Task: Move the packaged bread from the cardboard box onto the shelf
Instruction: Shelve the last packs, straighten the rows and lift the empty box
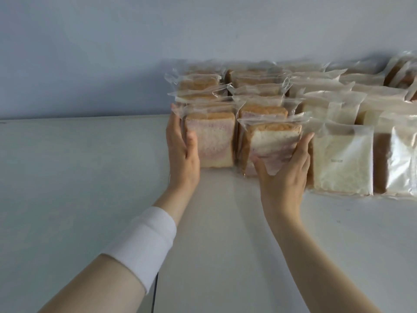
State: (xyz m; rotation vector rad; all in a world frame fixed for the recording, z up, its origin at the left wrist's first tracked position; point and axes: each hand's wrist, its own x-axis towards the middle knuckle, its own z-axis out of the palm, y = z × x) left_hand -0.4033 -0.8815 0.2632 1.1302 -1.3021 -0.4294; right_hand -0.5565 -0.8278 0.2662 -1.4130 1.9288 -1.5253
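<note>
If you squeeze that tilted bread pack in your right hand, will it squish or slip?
Probably squishes: the tilted bread pack shows soft sliced bread inside. It looks shiny, so it may be slippery in the right hand. It likely tips easily, since it is thin and leaning.

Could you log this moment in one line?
left hand: presses left pack | right hand: holds tilted pack | surface: shelf

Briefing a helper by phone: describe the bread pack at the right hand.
On the white shelf, bread rows stand against the wall. Second row from left, frontmost: the bread pack the right hand holds. Unlike its neighbours, it sits askew.
</note>
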